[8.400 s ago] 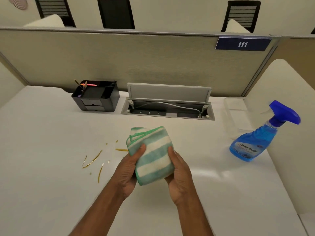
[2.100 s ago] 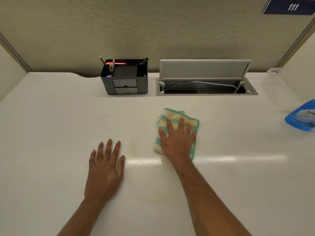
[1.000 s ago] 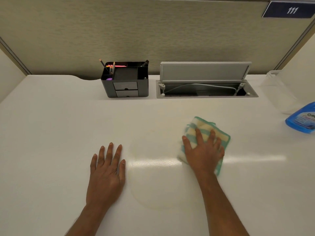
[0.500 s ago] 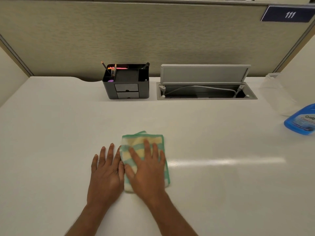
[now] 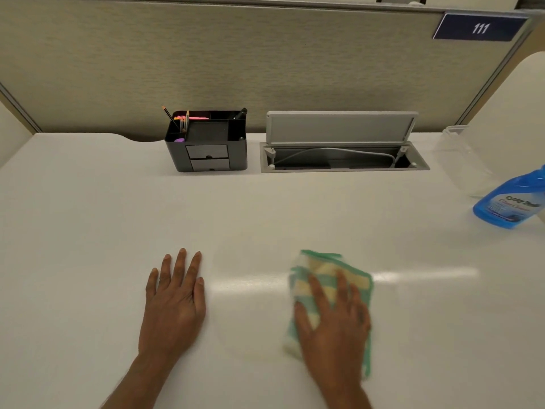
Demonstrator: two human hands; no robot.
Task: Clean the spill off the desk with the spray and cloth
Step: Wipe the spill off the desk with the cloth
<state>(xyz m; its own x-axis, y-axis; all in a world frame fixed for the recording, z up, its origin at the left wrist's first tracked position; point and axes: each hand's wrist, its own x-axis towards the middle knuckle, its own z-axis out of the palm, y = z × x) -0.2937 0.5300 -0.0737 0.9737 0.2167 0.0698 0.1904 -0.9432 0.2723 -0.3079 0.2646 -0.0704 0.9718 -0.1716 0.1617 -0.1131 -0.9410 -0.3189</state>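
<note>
- Two hands lie flat: right hand (image 5: 333, 323), fingers spread, presses on the cloth (image 5: 330, 278); left hand (image 5: 174, 302) rests bare on the worktop (image 5: 88, 231), well apart.
- Spray (image 5: 510, 202) stands far right, label blurred.
- Sign (image 5: 479, 27) reads "111".

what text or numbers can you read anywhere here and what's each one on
"111": white digits on the dark blue sign atop the partition.
Spray bottle label: dark print in two lines, too blurred to read.
Black organiser, cloth, cable hatch: no text visible.
</note>
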